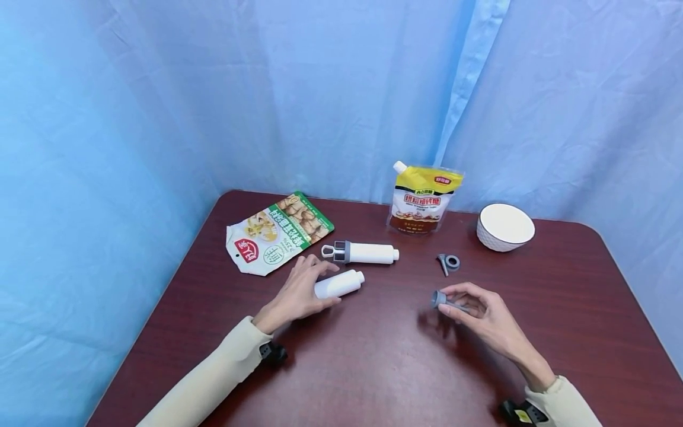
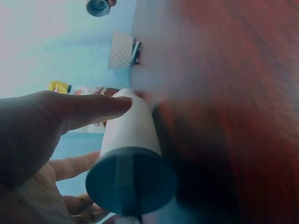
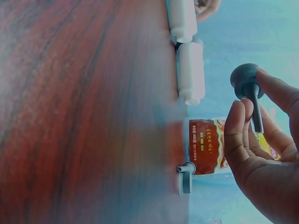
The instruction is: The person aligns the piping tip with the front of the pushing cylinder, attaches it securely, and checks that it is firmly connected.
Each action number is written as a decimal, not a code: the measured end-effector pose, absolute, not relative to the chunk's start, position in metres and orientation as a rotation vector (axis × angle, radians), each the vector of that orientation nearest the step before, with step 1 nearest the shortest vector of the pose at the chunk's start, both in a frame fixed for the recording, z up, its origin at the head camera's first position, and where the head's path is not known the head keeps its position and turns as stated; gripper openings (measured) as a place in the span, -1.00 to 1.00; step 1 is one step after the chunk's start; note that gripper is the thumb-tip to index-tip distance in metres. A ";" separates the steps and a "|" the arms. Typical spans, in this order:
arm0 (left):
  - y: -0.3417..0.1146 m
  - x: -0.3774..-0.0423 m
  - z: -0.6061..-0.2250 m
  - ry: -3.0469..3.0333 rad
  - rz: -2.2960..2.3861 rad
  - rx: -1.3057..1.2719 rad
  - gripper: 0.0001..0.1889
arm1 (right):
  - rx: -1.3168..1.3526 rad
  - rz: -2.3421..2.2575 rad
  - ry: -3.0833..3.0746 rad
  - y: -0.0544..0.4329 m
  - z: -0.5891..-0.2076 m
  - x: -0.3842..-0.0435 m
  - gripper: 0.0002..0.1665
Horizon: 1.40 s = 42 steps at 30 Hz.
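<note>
My left hand [image 1: 297, 292] holds a white syringe-like barrel [image 1: 341, 284] low over the table, thumb along one side and fingers on the other. The left wrist view shows the barrel's dark round end [image 2: 126, 179], with a handle bar across it. My right hand [image 1: 493, 323] pinches a grey nozzle [image 3: 246, 77] between thumb and fingertips; its wide cup faces left and its thin stem points back toward the palm. A second white syringe [image 1: 372, 254] with a grey plunger and loop handle lies just behind the left hand's barrel.
Another small grey nozzle [image 1: 443, 264] and a grey ring [image 1: 452, 263] lie beyond the right hand. A spouted yellow-and-brown pouch [image 1: 421, 204] stands at the back, left of a white bowl [image 1: 498, 240]. A green-and-white packet [image 1: 277, 237] lies flat at the left. Blue curtains [image 1: 341, 101] enclose the table.
</note>
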State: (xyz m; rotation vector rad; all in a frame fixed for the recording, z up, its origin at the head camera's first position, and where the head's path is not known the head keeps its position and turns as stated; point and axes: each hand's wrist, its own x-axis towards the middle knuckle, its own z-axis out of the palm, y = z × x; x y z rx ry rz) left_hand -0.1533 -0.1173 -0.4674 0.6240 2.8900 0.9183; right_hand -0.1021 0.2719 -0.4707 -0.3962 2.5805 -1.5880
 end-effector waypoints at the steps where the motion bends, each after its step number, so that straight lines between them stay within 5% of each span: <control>1: -0.119 -0.152 -0.468 2.885 0.910 0.618 -0.38 | -0.397 -1.589 2.582 0.272 -0.471 -0.102 -0.71; 26: -0.131 -0.154 -0.477 2.697 0.941 0.542 -0.47 | -0.370 -1.549 2.546 0.270 -0.476 -0.100 -0.70; 42: -0.121 -0.149 -0.453 2.446 0.978 0.816 -0.47 | -0.373 -1.577 2.493 0.260 -0.475 -0.100 -0.70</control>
